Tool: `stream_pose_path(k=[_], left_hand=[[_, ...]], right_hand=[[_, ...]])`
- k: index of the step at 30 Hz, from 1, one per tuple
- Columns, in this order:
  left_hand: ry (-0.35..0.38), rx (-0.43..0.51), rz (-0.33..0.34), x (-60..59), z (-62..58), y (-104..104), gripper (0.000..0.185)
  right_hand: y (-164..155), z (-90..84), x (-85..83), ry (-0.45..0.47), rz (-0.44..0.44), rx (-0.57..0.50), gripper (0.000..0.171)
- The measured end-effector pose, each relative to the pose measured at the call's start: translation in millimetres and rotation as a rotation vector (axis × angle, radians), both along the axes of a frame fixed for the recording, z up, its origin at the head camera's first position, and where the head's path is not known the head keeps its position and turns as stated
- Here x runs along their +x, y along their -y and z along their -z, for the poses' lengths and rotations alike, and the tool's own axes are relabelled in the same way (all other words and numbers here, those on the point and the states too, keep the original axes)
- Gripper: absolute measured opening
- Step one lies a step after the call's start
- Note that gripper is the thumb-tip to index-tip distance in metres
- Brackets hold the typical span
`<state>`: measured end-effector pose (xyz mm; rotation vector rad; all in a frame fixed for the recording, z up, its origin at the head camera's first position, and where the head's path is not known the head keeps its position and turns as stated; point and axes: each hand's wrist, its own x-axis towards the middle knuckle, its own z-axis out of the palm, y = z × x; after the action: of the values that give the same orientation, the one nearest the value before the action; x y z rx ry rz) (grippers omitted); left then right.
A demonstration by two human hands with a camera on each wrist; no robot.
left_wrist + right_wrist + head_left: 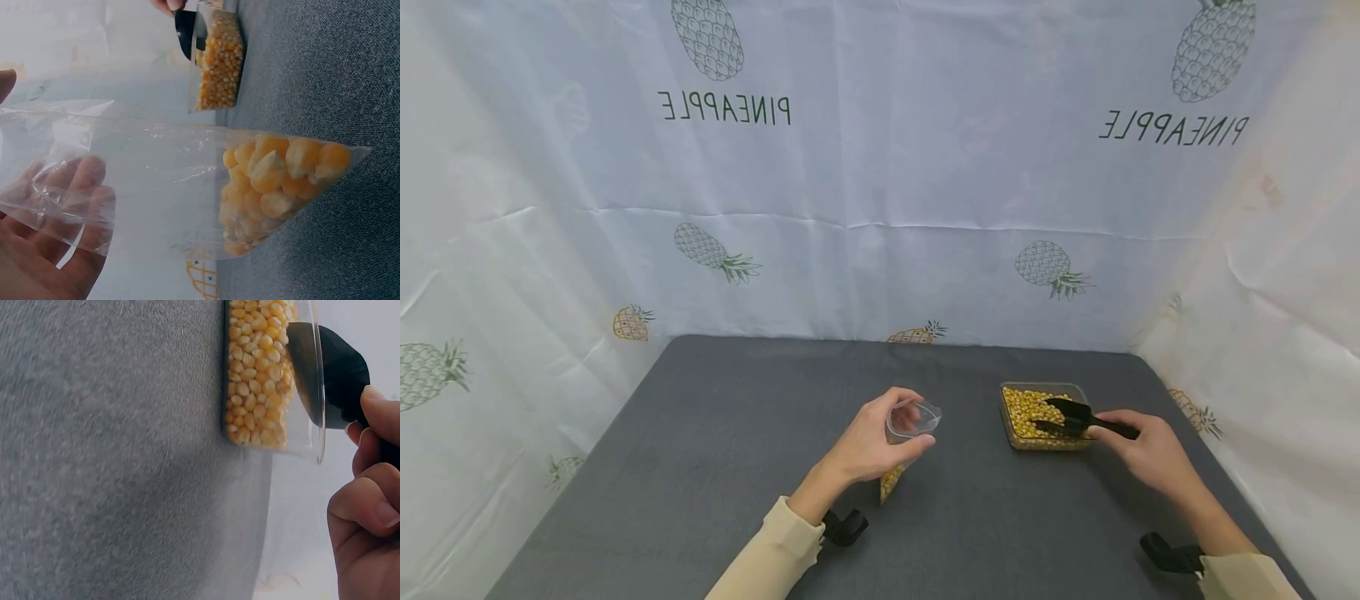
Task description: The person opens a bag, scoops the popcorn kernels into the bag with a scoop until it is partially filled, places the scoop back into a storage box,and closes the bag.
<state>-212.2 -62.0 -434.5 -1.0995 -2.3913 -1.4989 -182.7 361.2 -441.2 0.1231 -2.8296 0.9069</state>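
My left hand [880,437] grips a clear plastic bag [162,181] near its mouth, which gapes upward in the head view. Yellow corn kernels [269,181] fill the bag's pointed lower end, which hangs below the hand. On the right, my right hand [1150,450] holds a black scoop [1075,412] by its handle. The scoop's blade dips into a clear rectangular container [1052,444] of corn kernels [1026,404]. From the right wrist view, the blade [306,369] slants down over the container's rim into the kernels, with thumb and curled fingers around the handle.
A dark grey cloth covers the table [700,467]. White curtains [925,167] printed with pineapples hang behind it and along both sides. Black wrist straps [846,527] show on both forearms. The container stands near the table's right edge.
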Motion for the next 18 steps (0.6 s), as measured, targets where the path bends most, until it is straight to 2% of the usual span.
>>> stream_pose_path(k=[18], left_hand=[[0.000, -0.002, -0.005, -0.2, -0.1, -0.3, 0.046]], right_hand=[[-10.0, 4.9, 3.1, -0.012, 0.038, -0.079, 0.044]])
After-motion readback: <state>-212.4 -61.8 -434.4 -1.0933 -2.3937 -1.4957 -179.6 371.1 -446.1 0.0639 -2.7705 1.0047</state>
